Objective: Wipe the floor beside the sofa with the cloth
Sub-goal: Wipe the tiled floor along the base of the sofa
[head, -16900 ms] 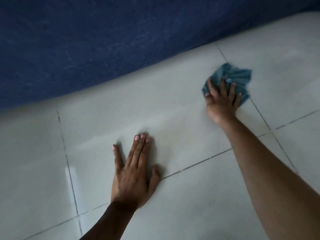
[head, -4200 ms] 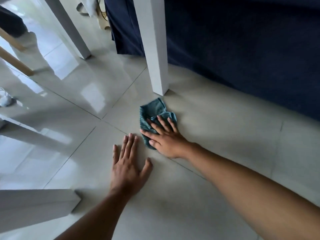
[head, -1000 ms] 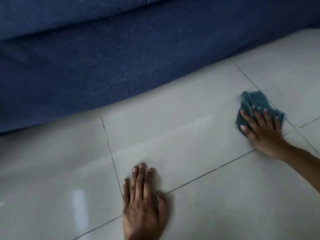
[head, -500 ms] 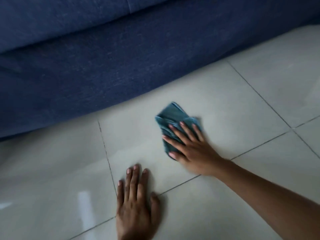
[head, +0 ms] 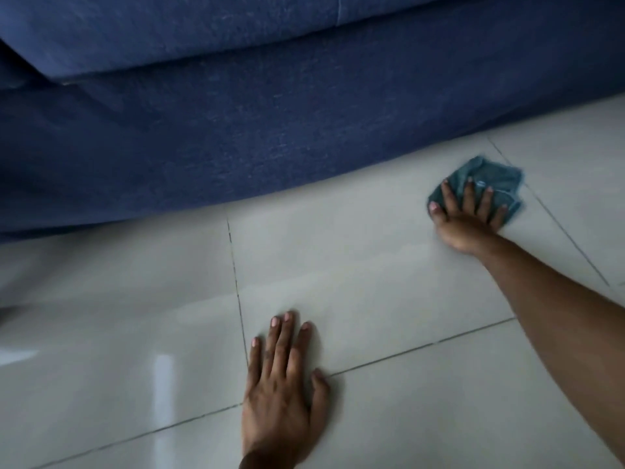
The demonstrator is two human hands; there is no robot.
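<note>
A crumpled teal cloth (head: 492,179) lies on the pale tiled floor (head: 372,265) at the right, close to the base of the dark blue sofa (head: 236,130). My right hand (head: 468,220) presses flat on the cloth, fingers spread over its near half. My left hand (head: 282,387) rests palm down on the bare tiles at the bottom centre, fingers pointing toward the sofa and holding nothing.
The sofa fills the whole upper half of the view, its lower edge running diagonally from left to upper right. Dark grout lines (head: 236,292) cross the glossy tiles. Light reflections (head: 162,370) show on the floor at the lower left.
My right hand has swept the cloth from the middle of the floor out to the right again. My left hand has stayed planted on the tiles.
</note>
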